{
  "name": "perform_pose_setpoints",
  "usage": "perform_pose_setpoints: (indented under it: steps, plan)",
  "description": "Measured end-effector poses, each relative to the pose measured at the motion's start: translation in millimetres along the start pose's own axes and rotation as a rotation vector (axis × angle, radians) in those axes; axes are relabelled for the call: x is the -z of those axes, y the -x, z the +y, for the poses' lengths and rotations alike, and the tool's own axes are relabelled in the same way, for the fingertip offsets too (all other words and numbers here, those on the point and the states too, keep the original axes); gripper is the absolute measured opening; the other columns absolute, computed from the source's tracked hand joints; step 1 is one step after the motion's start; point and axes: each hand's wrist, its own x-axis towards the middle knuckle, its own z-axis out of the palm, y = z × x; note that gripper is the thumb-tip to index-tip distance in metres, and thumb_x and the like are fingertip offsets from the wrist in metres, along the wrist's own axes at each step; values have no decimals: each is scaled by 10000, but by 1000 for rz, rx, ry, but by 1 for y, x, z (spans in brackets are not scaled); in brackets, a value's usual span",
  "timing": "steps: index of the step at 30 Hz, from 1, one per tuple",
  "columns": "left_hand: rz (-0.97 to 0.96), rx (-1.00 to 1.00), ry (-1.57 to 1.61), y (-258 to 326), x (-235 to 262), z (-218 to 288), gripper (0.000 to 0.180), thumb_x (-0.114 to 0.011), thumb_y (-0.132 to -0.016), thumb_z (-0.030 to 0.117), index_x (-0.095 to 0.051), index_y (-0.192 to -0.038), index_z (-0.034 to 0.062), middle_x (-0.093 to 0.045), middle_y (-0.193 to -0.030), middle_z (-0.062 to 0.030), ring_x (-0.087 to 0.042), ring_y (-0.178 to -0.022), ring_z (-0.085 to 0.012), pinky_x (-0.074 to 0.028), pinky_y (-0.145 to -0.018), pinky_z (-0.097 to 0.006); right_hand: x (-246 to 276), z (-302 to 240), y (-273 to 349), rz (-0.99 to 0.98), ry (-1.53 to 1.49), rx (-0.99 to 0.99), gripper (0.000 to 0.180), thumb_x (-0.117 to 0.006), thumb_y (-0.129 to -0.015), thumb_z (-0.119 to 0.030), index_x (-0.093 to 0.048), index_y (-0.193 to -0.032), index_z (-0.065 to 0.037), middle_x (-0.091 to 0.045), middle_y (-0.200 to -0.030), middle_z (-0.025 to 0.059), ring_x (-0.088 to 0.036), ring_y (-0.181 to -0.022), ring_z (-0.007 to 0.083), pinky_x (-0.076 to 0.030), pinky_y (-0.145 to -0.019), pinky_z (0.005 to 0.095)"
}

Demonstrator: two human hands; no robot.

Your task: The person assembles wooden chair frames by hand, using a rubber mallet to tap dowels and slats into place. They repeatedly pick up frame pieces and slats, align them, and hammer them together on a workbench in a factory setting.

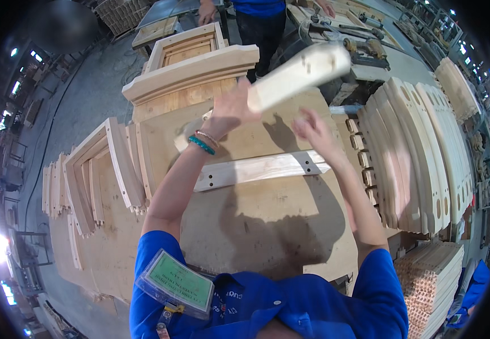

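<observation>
One pale board [301, 77] is gripped by the left hand [234, 107] — the blurred right hand [315, 131] seems half-open.

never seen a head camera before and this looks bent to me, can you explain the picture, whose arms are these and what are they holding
No robot here: the arms belong to a person wearing a fisheye camera that looks down from the head. That wide lens bends straight edges. The left hand grips one end of a pale, blurred board. The right hand shows nothing held. On the worktable lies a second board with dark holes; wooden frames sit to the left, shaped slats to the right.
</observation>
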Motion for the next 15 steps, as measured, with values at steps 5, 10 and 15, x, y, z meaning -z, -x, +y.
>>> perform_pose_setpoints:
  steps: [5,10,15]
  plan:
    - [376,-156,652,34,33,34,512,-725,-788,189,-495,-1185,-39,-642,-1040,-209,-651,-942,-268,-510,-828,-352,-43,-101,-51,-116,-419,151,657,-619,-902,-350,-340,-1417,-52,-546,-1213,101,-529,-1097,159,-449,-904,296]
    - [54,13,-97,106,69,35,247,-693,-826,218,-644,-1006,55,-670,-978,-100,-650,-868,-237,-502,-743,-344,-32,-105,-109,-582,-6,193,614,-673,-855,-332,-464,-1353,-41,-557,-1253,91,-509,-1144,162,-415,-971,295]
    - [339,-116,184,111,18,9,211,-661,-832,200,-613,-987,65,-645,-930,-89,-612,-839,-273,-483,-723,-401,-80,-5,-125,-988,346,92,571,-687,-835,-293,-510,-1332,-77,-594,-1246,69,-542,-1114,179,-426,-956,301]
